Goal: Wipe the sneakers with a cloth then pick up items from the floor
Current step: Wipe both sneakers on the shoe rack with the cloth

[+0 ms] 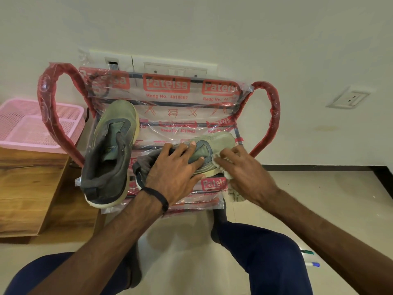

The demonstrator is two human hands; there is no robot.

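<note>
Two sneakers sit on a plastic-wrapped folding chair (pixel 191 107) with red-padded arms, pushed up against the wall. The left hand (pixel 174 167) is spread flat across the nearer sneaker (pixel 214 143), fingers splayed over its tongue and collar, pressing it down onto the seat; a dark band circles that wrist. The right hand (pixel 246 173) is at the same shoe's side, fingers curled around a pale cloth (pixel 225 167) and holding it against the sole edge near the toe, a loose end of the cloth trailing down below the palm. So the hands are just beside each other, both on this one shoe. The second sneaker (pixel 110 150) lies to the left on the seat, heel toward the camera, toe pointing at the wall, untouched. Off to the left, a pink mesh basket (pixel 32 124) rests on a wooden tabletop (pixel 27 188). Down on the tiled floor at the right, past the person's knee, lie two markers: one green-capped (pixel 307 252), one blue-capped (pixel 313 264).
</note>
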